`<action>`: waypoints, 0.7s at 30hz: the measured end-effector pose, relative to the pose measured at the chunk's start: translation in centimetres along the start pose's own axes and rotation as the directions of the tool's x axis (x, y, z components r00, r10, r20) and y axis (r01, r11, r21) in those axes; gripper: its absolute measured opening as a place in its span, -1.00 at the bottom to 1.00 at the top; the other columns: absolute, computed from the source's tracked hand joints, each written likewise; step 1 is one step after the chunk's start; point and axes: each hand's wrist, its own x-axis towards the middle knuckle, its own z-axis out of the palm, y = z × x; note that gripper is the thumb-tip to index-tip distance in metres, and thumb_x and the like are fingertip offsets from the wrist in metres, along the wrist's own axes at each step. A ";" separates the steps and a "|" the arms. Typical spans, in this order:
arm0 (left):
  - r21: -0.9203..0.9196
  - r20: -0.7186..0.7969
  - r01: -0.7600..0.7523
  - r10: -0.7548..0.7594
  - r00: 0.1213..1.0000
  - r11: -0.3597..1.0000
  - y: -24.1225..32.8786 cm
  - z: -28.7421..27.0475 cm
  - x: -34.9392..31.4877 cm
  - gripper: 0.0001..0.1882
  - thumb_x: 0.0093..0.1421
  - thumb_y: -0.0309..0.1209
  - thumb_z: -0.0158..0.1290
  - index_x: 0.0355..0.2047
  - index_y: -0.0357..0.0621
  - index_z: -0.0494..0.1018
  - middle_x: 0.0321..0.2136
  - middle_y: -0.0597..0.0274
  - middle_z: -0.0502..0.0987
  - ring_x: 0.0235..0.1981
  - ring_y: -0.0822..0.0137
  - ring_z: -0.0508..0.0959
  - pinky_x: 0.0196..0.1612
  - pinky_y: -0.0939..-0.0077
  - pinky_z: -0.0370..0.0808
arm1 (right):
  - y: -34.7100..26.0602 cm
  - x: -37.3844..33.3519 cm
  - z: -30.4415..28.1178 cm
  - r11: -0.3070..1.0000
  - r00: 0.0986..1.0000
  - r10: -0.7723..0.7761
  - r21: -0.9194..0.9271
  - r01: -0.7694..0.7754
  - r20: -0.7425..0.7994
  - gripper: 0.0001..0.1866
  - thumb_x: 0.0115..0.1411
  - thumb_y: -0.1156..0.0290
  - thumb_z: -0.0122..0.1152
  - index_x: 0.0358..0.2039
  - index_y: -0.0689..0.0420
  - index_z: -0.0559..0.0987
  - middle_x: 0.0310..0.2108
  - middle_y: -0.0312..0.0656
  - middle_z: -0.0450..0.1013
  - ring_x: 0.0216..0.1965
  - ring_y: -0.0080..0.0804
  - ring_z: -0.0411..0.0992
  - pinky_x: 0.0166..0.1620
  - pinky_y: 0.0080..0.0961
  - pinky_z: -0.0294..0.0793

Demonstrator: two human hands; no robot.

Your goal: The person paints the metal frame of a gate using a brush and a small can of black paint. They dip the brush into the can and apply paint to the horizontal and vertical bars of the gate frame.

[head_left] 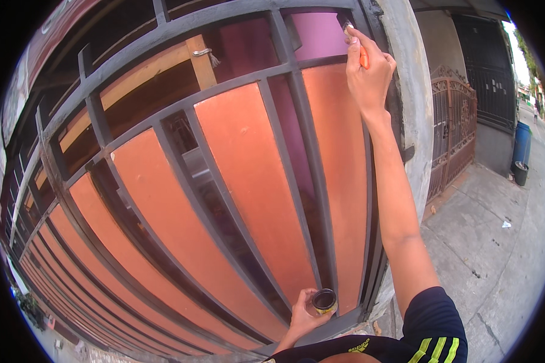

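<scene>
Right hand (371, 69) closed round brush (364, 58), partly hiding it; bristles (343, 20) above hand indistinct. Left hand (303, 317) curled round can (326, 310); dark contents (324, 299) unclear.

The right arm (398, 199) stretches upward, right hand (372, 69) pinched; the left hand (304, 316) curls below.

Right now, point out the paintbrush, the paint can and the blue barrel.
Paintbrush (364, 58): head view, on its orange handle.
Paint can (326, 310): head view, on its lower rim edge.
Blue barrel (521, 144): head view, on its side wall.
</scene>
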 end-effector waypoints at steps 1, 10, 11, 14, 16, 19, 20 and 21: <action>0.006 0.001 -0.005 0.005 1.000 1.000 -0.1 0.1 0.0 -0.32 -0.13 -0.41 0.40 -0.05 -0.20 0.25 -0.15 0.08 0.55 -0.05 0.33 0.55 0.09 0.39 0.42 | 0.3 0.2 0.2 1.000 1.000 0.002 -0.024 -0.002 0.005 -0.75 0.32 0.31 0.03 -0.11 0.04 0.63 -0.28 -0.26 0.59 -0.30 -0.39 0.47 0.00 -0.34 0.11; -0.006 -0.013 -0.007 0.007 1.000 1.000 0.4 0.2 0.0 -0.32 -0.12 -0.41 0.40 -0.05 -0.21 0.24 -0.16 0.08 0.54 -0.05 0.34 0.55 0.08 0.41 0.43 | 0.3 0.6 0.2 0.995 0.997 -0.033 -0.095 0.027 -0.063 -0.75 0.32 0.29 0.03 -0.12 0.02 0.64 -0.30 -0.28 0.60 -0.28 -0.40 0.48 0.02 -0.35 0.10; -0.004 -0.012 -0.012 0.012 1.000 1.000 0.5 0.2 0.0 -0.33 -0.12 -0.41 0.40 -0.06 -0.21 0.24 -0.16 0.09 0.54 -0.05 0.35 0.55 0.08 0.41 0.43 | 0.3 0.8 0.4 0.997 1.000 -0.017 -0.072 0.016 -0.018 -0.75 0.32 0.29 0.03 -0.12 0.03 0.64 -0.29 -0.28 0.60 -0.27 -0.40 0.49 0.02 -0.35 0.10; 0.000 -0.004 -0.012 0.012 1.000 1.000 0.6 0.1 -0.1 -0.33 -0.11 -0.42 0.40 -0.06 -0.21 0.24 -0.15 0.09 0.54 -0.05 0.35 0.54 0.07 0.42 0.44 | 0.4 0.5 0.3 1.000 0.998 0.004 -0.026 -0.002 0.067 -0.74 0.32 0.28 0.03 -0.13 0.04 0.64 -0.27 -0.26 0.61 -0.26 -0.41 0.51 0.03 -0.34 0.10; -0.012 -0.002 -0.009 0.009 1.000 1.000 0.6 0.1 -0.1 -0.30 -0.11 -0.39 0.42 -0.05 -0.21 0.23 -0.16 0.12 0.53 -0.05 0.37 0.53 0.08 0.42 0.41 | 0.6 0.5 0.3 1.000 0.994 -0.005 0.001 0.005 0.106 -0.74 0.32 0.28 0.03 -0.14 0.04 0.65 -0.26 -0.25 0.61 -0.27 -0.42 0.51 0.04 -0.34 0.10; -0.024 0.008 -0.004 0.005 1.000 1.000 0.9 0.3 0.0 -0.27 -0.11 -0.35 0.45 -0.04 -0.21 0.22 -0.17 0.15 0.53 -0.05 0.38 0.52 0.09 0.42 0.38 | 1.2 0.9 -0.3 0.999 1.000 0.015 -0.052 -0.014 0.013 -0.74 0.32 0.28 0.04 -0.12 0.05 0.64 -0.20 -0.23 0.61 -0.27 -0.43 0.52 0.03 -0.35 0.11; -0.024 0.012 -0.001 0.001 1.000 1.000 0.9 0.4 0.1 -0.27 -0.12 -0.35 0.45 -0.04 -0.20 0.22 -0.17 0.15 0.53 -0.05 0.38 0.52 0.08 0.42 0.38 | 1.4 1.1 -0.2 0.998 1.000 0.012 -0.055 -0.012 0.011 -0.74 0.32 0.28 0.04 -0.12 0.05 0.64 -0.20 -0.23 0.61 -0.27 -0.43 0.52 0.03 -0.35 0.11; -0.022 0.011 0.000 0.001 1.000 1.000 0.8 0.4 0.0 -0.27 -0.12 -0.35 0.45 -0.04 -0.20 0.22 -0.17 0.15 0.53 -0.05 0.38 0.52 0.08 0.42 0.38 | 1.0 1.3 0.1 1.000 0.999 -0.013 0.000 0.013 0.032 -0.74 0.32 0.28 0.04 -0.12 0.05 0.64 -0.20 -0.25 0.62 -0.27 -0.44 0.52 0.02 -0.37 0.12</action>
